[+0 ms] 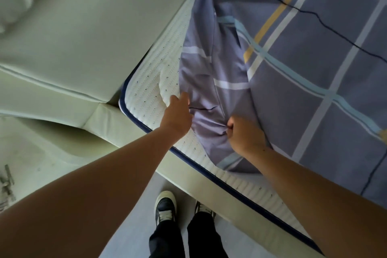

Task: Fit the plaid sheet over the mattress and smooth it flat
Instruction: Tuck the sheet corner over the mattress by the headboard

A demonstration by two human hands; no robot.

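Observation:
The plaid sheet (pixel 303 52), grey-purple with white, light blue and yellow stripes, covers most of the white quilted mattress (pixel 150 81) with its dark blue piping. Near the mattress corner the sheet is bunched and folded back, leaving the corner bare. My left hand (pixel 178 115) reaches onto the sheet's folded edge, its fingers curled into the cloth. My right hand (pixel 245 132) grips a gathered fold of the sheet in a fist, close beside the left hand.
A pale green padded headboard (pixel 79 33) stands at the left and the padded bed frame (pixel 117 130) runs along the mattress side. My two feet in dark shoes (pixel 165 207) stand on the floor by the frame. Some metal parts (pixel 7 184) lie at far left.

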